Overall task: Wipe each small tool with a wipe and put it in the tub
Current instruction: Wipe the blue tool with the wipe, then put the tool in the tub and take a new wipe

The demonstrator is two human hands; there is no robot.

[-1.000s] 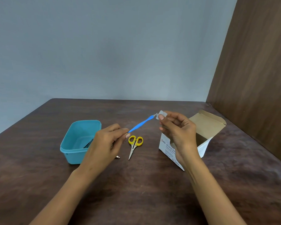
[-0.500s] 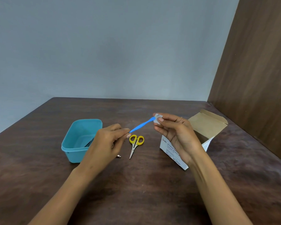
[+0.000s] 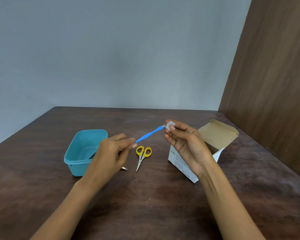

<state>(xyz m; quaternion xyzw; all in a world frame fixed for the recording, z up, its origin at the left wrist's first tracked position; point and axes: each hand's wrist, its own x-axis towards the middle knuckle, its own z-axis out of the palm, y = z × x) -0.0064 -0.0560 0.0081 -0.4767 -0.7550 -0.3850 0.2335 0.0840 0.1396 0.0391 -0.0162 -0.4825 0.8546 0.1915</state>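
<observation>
- Head view: my left hand [image 3: 111,153] pinches the near end of the blue tool [image 3: 148,135] between thumb and fingers [image 3: 128,140].
- Tool held above the tabletop [image 3: 42,196], slanting up and to the right.
- My right hand [image 3: 185,144] pinches a small grey wipe [image 3: 170,125] round the tool's metal tip, thumb and forefinger pressed on it; the other fingers are loosely curled.
- Tub [image 3: 80,153], teal, sits left of my left hand; something dark lies inside, too hidden to name.
- Scissors [image 3: 142,155] with yellow handles lie flat between the tub and the box [image 3: 182,165], blades pointing toward me.
- Small metal piece [image 3: 124,168] pokes out just beside my left hand, mostly hidden.
- Box stands open behind my right hand, flap raised.
</observation>
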